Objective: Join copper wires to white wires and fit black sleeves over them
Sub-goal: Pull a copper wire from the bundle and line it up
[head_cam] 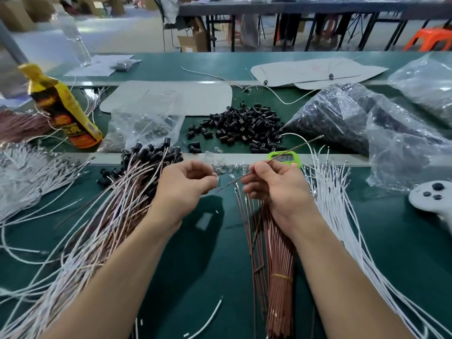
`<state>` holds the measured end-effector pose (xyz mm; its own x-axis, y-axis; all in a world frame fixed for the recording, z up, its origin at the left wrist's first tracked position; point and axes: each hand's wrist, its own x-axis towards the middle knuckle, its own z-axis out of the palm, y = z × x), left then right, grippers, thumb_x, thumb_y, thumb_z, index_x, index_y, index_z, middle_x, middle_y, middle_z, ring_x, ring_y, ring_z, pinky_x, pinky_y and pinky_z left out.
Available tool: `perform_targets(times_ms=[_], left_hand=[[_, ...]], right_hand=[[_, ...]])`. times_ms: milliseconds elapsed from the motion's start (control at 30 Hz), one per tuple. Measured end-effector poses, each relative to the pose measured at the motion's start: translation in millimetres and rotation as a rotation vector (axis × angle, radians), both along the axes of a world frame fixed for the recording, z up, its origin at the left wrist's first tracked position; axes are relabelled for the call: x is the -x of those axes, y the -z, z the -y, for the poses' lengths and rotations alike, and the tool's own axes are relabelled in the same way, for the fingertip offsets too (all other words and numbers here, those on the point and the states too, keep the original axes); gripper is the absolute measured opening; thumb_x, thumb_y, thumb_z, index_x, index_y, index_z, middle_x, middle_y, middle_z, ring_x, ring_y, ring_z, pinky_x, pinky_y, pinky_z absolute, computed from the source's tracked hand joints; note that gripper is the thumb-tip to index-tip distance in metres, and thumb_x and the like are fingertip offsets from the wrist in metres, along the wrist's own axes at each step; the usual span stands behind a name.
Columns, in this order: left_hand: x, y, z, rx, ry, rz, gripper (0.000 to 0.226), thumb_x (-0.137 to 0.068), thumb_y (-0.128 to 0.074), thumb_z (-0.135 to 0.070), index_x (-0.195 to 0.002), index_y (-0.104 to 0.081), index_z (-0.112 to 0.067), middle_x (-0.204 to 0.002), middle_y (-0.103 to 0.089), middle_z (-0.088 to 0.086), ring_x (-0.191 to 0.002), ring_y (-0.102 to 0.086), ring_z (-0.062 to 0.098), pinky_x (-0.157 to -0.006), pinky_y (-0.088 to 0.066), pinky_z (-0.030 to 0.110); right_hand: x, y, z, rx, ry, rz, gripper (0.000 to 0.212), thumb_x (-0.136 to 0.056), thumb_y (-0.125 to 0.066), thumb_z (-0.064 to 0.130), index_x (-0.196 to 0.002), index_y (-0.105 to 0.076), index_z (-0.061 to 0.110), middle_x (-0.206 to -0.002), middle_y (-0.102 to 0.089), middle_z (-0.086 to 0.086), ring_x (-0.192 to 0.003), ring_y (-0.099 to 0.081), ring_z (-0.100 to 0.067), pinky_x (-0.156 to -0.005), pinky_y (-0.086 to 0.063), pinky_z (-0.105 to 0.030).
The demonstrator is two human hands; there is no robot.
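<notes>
My right hand (274, 184) pinches a thin copper wire (297, 148) that slants from near my left fingertips up toward the right. My left hand (187, 185) has its fingers curled and pinches a small clear part (216, 177) at the fingertips, close to the wire's lower end. A bundle of copper wires (276, 270) tied with a yellow band lies under my right wrist. White wires (342, 211) fan out to its right. Loose black sleeves (244, 126) are heaped beyond my hands. Finished wires with black sleeves (149, 155) lie at my left.
A yellow bottle (63, 111) lies at the far left. Clear plastic bags (354, 121) of black parts sit at the right, another bag (144, 128) at centre left. A green timer (285, 158) and a white controller (433, 199) are to the right. More white wires (27, 172) lie left.
</notes>
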<state>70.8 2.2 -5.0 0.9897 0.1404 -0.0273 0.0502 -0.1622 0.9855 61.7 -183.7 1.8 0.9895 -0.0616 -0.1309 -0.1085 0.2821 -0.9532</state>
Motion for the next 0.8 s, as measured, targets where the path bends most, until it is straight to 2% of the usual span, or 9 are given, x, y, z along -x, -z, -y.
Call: perform_targets(times_ms=[100,200,300,333,400,433,500,600,800], left_hand=[[5.2,8.1,-0.3,0.142,0.028,-0.026,0.027,-0.084,-0.069,0.014,-0.087,-0.073,-0.012,-0.080,-0.078,0.006,-0.071,-0.072,0.013,-0.063,-0.056,0.019],[4.9,10.4,2.3,0.204,0.050,-0.039,0.023,-0.100,-0.056,0.003,-0.101,-0.075,-0.011,-0.074,-0.074,0.002,-0.062,-0.068,0.013,-0.059,-0.057,0.021],[5.0,12.7,2.2,0.136,0.061,-0.020,0.035,-0.107,-0.048,-0.014,-0.088,-0.077,-0.016,-0.067,-0.070,0.003,-0.050,-0.057,0.012,-0.048,-0.046,0.019],[4.6,14.0,2.9,0.112,0.053,-0.013,0.037,-0.107,-0.049,-0.016,-0.083,-0.078,-0.018,-0.066,-0.070,0.003,-0.048,-0.056,0.012,-0.045,-0.043,0.018],[3.9,16.4,4.0,0.079,0.024,0.001,0.028,-0.101,-0.060,-0.012,-0.081,-0.078,-0.020,-0.068,-0.072,0.003,-0.051,-0.059,0.011,-0.046,-0.043,0.016],[4.2,17.4,4.9,0.065,0.012,0.004,0.020,-0.095,-0.068,-0.008,-0.083,-0.078,-0.021,-0.071,-0.074,0.003,-0.056,-0.064,0.011,-0.049,-0.045,0.017],[4.7,18.9,6.0,0.034,0.003,0.006,0.023,-0.083,-0.077,0.001,-0.084,-0.078,-0.022,-0.079,-0.078,0.003,-0.068,-0.070,0.010,-0.058,-0.051,0.017],[7.4,18.9,4.8,-0.005,0.046,0.018,0.033,-0.076,-0.080,0.009,-0.077,-0.076,-0.023,-0.083,-0.079,0.003,-0.075,-0.072,0.011,-0.068,-0.054,0.018],[10.3,14.0,3.7,-0.023,0.116,0.028,0.031,-0.076,-0.082,0.007,-0.081,-0.079,-0.024,-0.084,-0.079,0.003,-0.077,-0.074,0.012,-0.070,-0.057,0.018]], right_hand=[[0.2,-1.7,0.6,-0.116,0.076,-0.014,0.018,-0.107,-0.052,0.007,-0.092,-0.061,0.001,-0.067,-0.073,-0.011,-0.052,-0.070,-0.018,-0.049,-0.058,-0.024],[-0.3,-2.3,0.5,-0.143,0.104,-0.016,0.013,-0.102,-0.056,-0.003,-0.092,-0.062,0.002,-0.069,-0.074,-0.013,-0.059,-0.074,-0.021,-0.055,-0.062,-0.027],[0.9,-0.1,0.7,-0.102,0.111,0.005,0.015,-0.100,-0.059,-0.006,-0.090,-0.064,0.004,-0.073,-0.075,-0.015,-0.061,-0.075,-0.023,-0.056,-0.061,-0.028],[1.3,1.6,1.4,-0.080,0.117,0.016,0.014,-0.100,-0.059,-0.004,-0.090,-0.065,0.004,-0.074,-0.076,-0.015,-0.062,-0.075,-0.024,-0.056,-0.061,-0.028],[0.9,5.2,2.5,-0.044,0.141,0.039,0.013,-0.101,-0.060,-0.001,-0.090,-0.065,0.006,-0.074,-0.076,-0.014,-0.062,-0.075,-0.024,-0.055,-0.059,-0.028],[-0.5,6.5,3.5,-0.029,0.152,0.052,0.013,-0.101,-0.060,0.000,-0.090,-0.064,0.006,-0.072,-0.076,-0.013,-0.061,-0.074,-0.025,-0.054,-0.059,-0.027],[-3.3,8.1,4.5,-0.010,0.160,0.069,0.015,-0.103,-0.058,0.001,-0.090,-0.062,0.009,-0.071,-0.075,-0.011,-0.061,-0.074,-0.025,-0.054,-0.058,-0.027],[-4.5,9.7,2.9,0.013,0.118,0.083,0.016,-0.104,-0.056,0.002,-0.091,-0.060,0.010,-0.075,-0.076,-0.013,-0.065,-0.076,-0.026,-0.056,-0.059,-0.028],[-3.4,10.9,1.9,0.083,0.082,0.114,0.017,-0.103,-0.058,0.002,-0.088,-0.061,0.010,-0.075,-0.077,-0.014,-0.065,-0.076,-0.029,-0.057,-0.061,-0.030]])
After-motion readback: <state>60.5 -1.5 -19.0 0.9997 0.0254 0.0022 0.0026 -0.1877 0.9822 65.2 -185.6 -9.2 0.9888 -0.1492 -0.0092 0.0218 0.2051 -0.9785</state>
